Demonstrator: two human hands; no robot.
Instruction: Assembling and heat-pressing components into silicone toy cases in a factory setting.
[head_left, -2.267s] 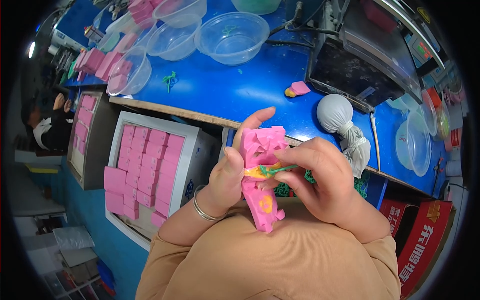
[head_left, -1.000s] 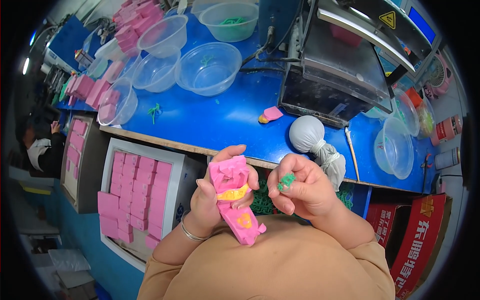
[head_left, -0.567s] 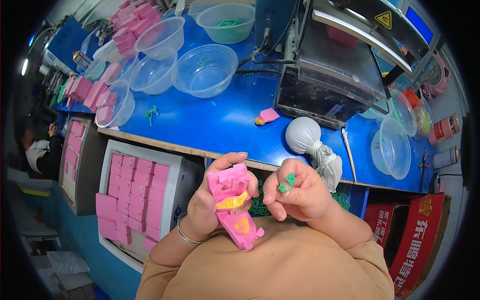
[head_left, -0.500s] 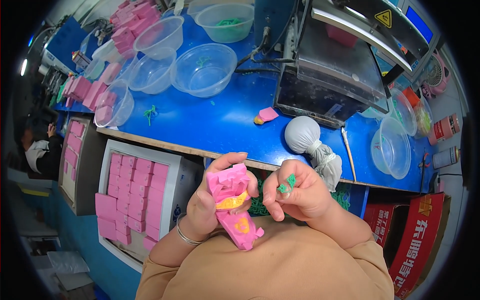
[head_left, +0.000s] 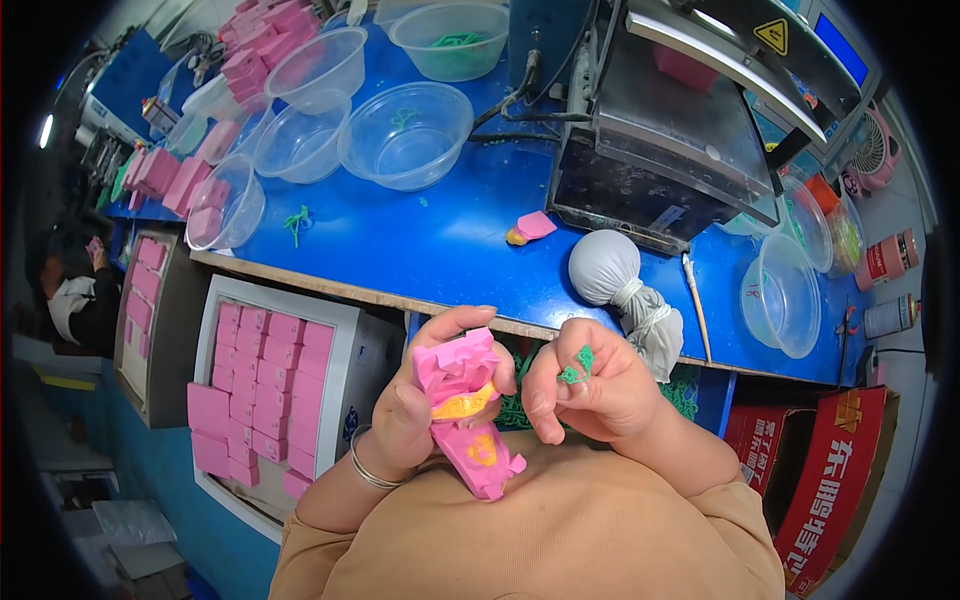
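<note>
My left hand (head_left: 402,415) is wrapped round a pink rubber mould (head_left: 470,460) with yellow patches, held upright before my chest. Its upper end is jagged and folded, and a yellow band crosses its middle. Close beside it, my right hand (head_left: 600,385) pinches a small green openwork piece (head_left: 576,368), wax-like and branching, between thumb and fingers. The two hands are apart. On the blue bench just beyond lie a pink and yellow mould piece (head_left: 531,228) and a grey cloth pouch (head_left: 606,268) tied at its neck.
Clear plastic bowls (head_left: 405,170) stand along the blue bench (head_left: 400,240), some with green pieces. A black metal machine (head_left: 650,170) stands at the back right. A brush (head_left: 697,305) lies near the edge. Pink blocks (head_left: 265,385) fill a box at left; a red carton (head_left: 840,480) is at right.
The fingers of my right hand have shifted slightly, and the green piece is turned a little. My left hand keeps its hold on the mould.
</note>
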